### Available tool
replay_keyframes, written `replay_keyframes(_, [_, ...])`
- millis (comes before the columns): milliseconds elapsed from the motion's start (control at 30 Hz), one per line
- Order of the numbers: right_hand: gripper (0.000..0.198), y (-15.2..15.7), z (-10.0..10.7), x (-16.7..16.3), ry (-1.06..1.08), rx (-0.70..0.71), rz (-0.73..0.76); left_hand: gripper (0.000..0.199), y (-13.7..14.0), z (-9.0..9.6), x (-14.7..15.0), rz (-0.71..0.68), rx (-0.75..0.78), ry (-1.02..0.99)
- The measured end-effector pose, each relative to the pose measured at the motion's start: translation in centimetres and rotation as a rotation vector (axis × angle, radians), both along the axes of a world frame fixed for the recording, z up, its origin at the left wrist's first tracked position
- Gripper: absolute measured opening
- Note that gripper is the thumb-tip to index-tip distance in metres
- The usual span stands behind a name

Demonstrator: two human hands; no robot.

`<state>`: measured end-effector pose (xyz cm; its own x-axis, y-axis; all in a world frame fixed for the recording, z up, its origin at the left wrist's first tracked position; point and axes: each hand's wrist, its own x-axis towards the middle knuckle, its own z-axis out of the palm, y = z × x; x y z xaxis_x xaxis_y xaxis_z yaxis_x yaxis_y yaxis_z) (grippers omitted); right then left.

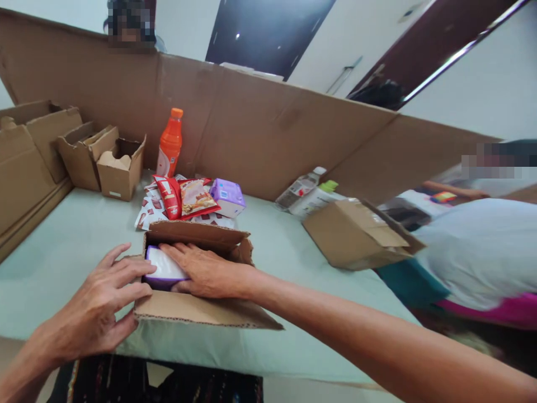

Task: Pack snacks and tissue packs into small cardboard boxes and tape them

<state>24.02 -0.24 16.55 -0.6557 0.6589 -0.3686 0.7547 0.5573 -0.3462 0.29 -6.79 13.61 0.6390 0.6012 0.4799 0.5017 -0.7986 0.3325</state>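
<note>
A: Where's the white packet (164, 265)?

B: Inside the open box (197, 308) on the counter (62, 246), long axis left-right. Right hand (205, 274) lies flat on it, grip spread; left hand (98, 305), fingers spread, touches its left end.

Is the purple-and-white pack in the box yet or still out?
In. The pack lies inside the open cardboard box, right hand flat on it.
</note>
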Motion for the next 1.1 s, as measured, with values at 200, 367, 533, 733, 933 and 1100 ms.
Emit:
replay_keyframes(200, [0.057, 0.0, 4.8, 4.2, 0.211, 0.151, -0.017, 0.016, 2.3, 0.2, 0.6, -0.059, -0.048, 0.071])
replay_keyframes(367, [0.033, 6.7, 5.7, 10.2, 0.201, 0.481, -0.609, 0.015, 2.5, -0.4, 1.1, -0.026, -0.016, -0.011])
replay_keyframes(533, [0.058, 15.8, 0.7, 10.9, 0.048, 0.446, -0.942, 0.015, 2.1, -0.7, 1.9, 0.035, 0.036, -0.078])
replay_keyframes(733, [0.077, 20.7, -3.3, 10.1, 0.064, 0.355, -1.047, 0.015, 1.9, -0.6, 1.7, 0.021, 0.082, 0.008])
replay_keyframes(933, [0.064, 15.8, -1.5, 17.9, 0.165, 0.359, -0.995, 0.02, 1.9, -0.6, 1.2, 0.027, 0.055, -0.006])
replay_keyframes(1100, [0.072, 2.9, -4.2, 22.7, 0.175, 0.379, -0.982, 0.019, 2.6, -1.1, 0.1, 0.022, 0.062, 0.074])
